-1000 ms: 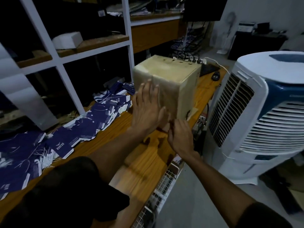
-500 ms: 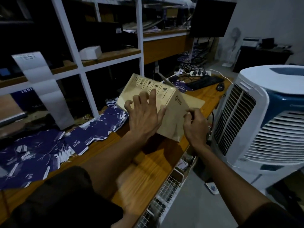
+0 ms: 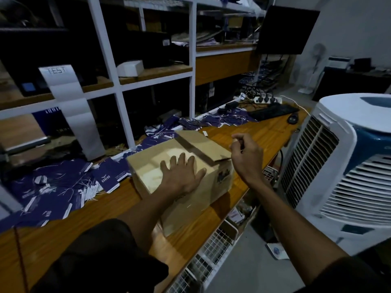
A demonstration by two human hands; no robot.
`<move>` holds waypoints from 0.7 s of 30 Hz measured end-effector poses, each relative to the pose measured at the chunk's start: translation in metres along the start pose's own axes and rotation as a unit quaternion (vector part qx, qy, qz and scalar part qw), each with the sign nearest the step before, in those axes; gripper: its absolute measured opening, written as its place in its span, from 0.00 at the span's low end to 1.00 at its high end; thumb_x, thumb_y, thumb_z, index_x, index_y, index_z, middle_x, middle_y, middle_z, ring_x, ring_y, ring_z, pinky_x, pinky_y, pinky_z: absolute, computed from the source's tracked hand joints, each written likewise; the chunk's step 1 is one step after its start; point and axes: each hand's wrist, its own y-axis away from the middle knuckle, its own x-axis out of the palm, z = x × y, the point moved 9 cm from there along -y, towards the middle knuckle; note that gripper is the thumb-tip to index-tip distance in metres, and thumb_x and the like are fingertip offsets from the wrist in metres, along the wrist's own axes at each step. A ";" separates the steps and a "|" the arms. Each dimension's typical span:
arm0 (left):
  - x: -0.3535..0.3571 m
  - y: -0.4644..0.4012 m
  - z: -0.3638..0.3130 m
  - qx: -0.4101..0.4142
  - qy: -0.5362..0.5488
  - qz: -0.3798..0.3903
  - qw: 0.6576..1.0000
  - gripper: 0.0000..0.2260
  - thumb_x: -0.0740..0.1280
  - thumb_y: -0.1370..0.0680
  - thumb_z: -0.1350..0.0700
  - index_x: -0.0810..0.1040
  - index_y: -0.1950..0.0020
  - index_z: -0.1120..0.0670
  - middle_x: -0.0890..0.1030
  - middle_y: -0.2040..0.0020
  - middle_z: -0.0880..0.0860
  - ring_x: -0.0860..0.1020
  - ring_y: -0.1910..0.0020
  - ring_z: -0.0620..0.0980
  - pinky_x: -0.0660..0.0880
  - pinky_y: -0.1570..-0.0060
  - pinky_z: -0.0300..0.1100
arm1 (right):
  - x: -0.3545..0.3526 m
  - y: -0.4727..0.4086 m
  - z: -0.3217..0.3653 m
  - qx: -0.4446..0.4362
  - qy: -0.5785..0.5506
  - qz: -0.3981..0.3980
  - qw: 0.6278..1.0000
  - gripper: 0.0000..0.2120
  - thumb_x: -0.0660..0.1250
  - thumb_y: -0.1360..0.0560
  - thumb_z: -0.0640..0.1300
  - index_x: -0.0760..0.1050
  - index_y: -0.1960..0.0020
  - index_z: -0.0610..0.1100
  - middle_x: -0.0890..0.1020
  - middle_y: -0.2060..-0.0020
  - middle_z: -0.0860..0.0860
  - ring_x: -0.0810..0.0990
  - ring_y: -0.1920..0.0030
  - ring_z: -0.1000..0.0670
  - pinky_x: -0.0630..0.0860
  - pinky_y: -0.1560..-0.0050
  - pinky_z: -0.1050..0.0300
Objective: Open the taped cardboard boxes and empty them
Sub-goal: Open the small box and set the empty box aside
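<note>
Head view: cardboard box (image 3: 169,170) sat on the desk (image 3: 118,204), near the front edge, straight ahead of both hands. Left hand (image 3: 182,176) lay flat on the box top, fingers spread, pressing down, nothing gripped. Right hand (image 3: 246,155) hovered just off the box's far right corner, fingers curled, thumb and forefinger pinched together (possibly on a bit of tape, too small and blurred to tell). Brown tape strip (image 3: 195,150) ran across the top, from far left toward the near right edge, ending close under the right hand. Box's long axis ran roughly from near left to far right along the desk. Right hand nearer the tape end; left already pinning the box. Judged: seam looked sealed, box not yet opened; next move likely a peel of the tape from the right end, pulled back along its length, with the left holding the box steady. Blue tags (image 3: 63,187) littered the desk just left of the box. Air cooler (image 3: 349,166) stood on the floor to the right, apart from the desk.
</note>
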 end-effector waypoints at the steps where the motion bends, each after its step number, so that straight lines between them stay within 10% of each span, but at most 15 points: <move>1: 0.001 0.001 0.003 0.000 -0.001 -0.006 1.000 0.35 0.45 0.20 0.30 0.53 0.18 0.47 0.51 0.17 0.55 0.50 0.19 0.59 0.45 0.26 0.69 | 0.002 -0.001 -0.002 -0.001 0.005 0.004 1.000 0.11 0.60 0.19 0.45 0.77 0.41 0.45 0.82 0.60 0.49 0.80 0.63 0.48 0.78 0.66 0.44; 8: -0.005 0.028 0.014 0.013 -0.009 -0.019 1.000 0.33 0.46 0.21 0.30 0.55 0.20 0.45 0.53 0.18 0.54 0.53 0.20 0.55 0.47 0.27 0.70 | 0.058 -0.017 -0.023 0.035 0.129 0.224 0.965 0.15 0.61 0.19 0.53 0.79 0.44 0.43 0.80 0.47 0.46 0.77 0.45 0.45 0.75 0.46 0.47; 12: -0.008 0.056 0.034 -0.003 -0.021 -0.018 1.000 0.33 0.46 0.22 0.29 0.55 0.20 0.43 0.54 0.18 0.53 0.54 0.21 0.55 0.48 0.28 0.71 | 0.115 0.023 -0.014 0.074 0.134 0.402 0.903 0.24 0.60 0.19 0.58 0.71 0.28 0.45 0.75 0.32 0.43 0.75 0.36 0.42 0.74 0.38 0.44; 21: -0.018 0.141 0.119 -0.058 -0.012 -0.027 0.998 0.31 0.47 0.22 0.29 0.55 0.22 0.41 0.56 0.19 0.50 0.55 0.21 0.53 0.48 0.28 0.69 | 0.172 0.095 0.068 0.030 0.142 0.447 0.883 0.26 0.51 0.22 0.66 0.61 0.30 0.52 0.67 0.32 0.43 0.74 0.39 0.38 0.73 0.40 0.36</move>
